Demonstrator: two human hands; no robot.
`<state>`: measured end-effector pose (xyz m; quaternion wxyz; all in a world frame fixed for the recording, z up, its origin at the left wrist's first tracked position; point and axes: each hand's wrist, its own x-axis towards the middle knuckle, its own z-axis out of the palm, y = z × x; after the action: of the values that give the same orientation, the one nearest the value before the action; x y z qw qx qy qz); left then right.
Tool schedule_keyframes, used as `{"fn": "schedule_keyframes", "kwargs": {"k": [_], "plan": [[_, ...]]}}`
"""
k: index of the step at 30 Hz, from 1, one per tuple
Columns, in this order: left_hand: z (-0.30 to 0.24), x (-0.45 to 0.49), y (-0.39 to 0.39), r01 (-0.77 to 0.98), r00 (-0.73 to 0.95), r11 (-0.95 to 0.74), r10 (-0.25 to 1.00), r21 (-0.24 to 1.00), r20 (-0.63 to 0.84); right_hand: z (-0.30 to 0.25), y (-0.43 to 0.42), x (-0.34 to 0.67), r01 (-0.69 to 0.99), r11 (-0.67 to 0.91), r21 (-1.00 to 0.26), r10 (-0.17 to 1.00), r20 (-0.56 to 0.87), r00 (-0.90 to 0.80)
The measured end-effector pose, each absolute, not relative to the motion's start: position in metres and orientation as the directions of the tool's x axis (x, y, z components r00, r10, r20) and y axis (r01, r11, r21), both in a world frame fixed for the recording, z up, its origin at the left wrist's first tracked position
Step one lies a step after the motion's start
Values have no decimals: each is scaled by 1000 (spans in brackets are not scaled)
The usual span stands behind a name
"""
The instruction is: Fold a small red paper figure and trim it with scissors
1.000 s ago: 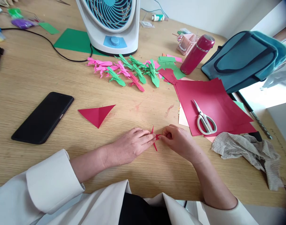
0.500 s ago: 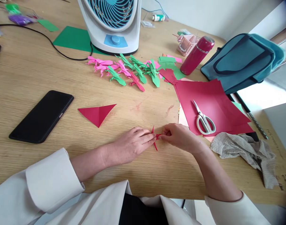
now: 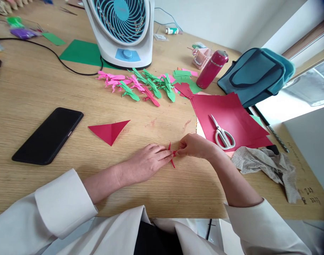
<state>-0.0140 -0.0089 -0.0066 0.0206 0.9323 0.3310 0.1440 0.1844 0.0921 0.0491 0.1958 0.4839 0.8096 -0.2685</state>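
Observation:
A small folded red paper piece [image 3: 173,163] lies on the table between my hands, with thin points sticking out on the far and near sides. My left hand [image 3: 150,161] presses its left part against the wood, fingers together, hiding much of it. From the right, the thumb and forefinger of my right hand [image 3: 193,146] pinch its right end. To the left of my hands rests a creased red paper triangle [image 3: 110,132]. White-handled scissors [image 3: 224,139] lie on red paper sheets [image 3: 231,109] to the right.
A black phone [image 3: 48,136] lies at left. Folded pink, green and red paper figures [image 3: 135,85] are grouped before a white fan [image 3: 124,53]. A red flask [image 3: 212,69], a teal bag [image 3: 255,76] and a crumpled cloth [image 3: 265,164] are on the right.
The whole view has shifted slightly with my head. My hands stay on the folded red paper, the right one with its pinching fingers a little closer to the left hand.

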Motion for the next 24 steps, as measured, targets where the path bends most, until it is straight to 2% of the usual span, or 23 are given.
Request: {"fn": "schedule_keyframes", "kwargs": {"k": [4, 11, 17, 24], "plan": [[-7, -14, -9, 616, 744, -778, 626, 124, 233, 52, 91, 184, 903, 366, -226, 675, -603, -425], [-10, -16, -9, 609, 745, -782, 621, 130, 242, 57, 93, 174, 879, 454, -144, 641, -633, -434], [-8, -16, -9, 604, 748, -785, 618, 138, 242, 54, 95, 180, 887, 419, -193, 645, -624, -441], [-7, -16, -9, 605, 747, -783, 621, 143, 236, 56, 98, 171, 884, 451, -122, 622, -667, -410]]}}
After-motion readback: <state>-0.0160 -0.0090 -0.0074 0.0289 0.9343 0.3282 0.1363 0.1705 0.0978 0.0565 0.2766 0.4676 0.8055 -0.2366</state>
